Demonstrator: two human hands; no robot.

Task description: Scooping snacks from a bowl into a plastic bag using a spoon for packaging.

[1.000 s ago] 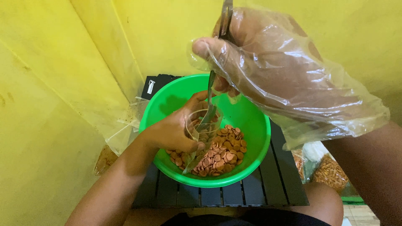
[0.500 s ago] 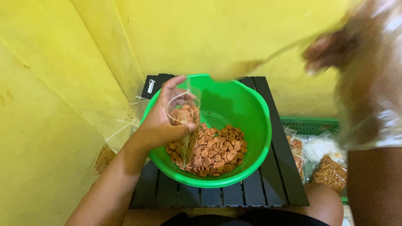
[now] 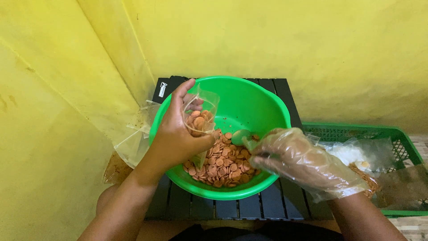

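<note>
A green plastic bowl (image 3: 263,109) sits on a small black slatted table (image 3: 285,203) and holds several round orange-brown chips (image 3: 225,165). My left hand (image 3: 176,134), bare, holds a small clear plastic bag (image 3: 200,118) partly filled with the same chips, mouth open, over the left side of the bowl. My right hand (image 3: 296,158) wears a loose clear plastic glove and grips a metal spoon (image 3: 240,136), whose bowl rests among the chips just right of the bag.
Yellow walls close in at the left and back. A green plastic crate (image 3: 401,143) on the right holds bagged snacks (image 3: 356,154). Empty clear bags (image 3: 131,138) lie left of the table against the wall.
My right hand has come down from high near the camera into the bowl with the spoon. My left hand has lifted the bag slightly and now holds it more upright.
</note>
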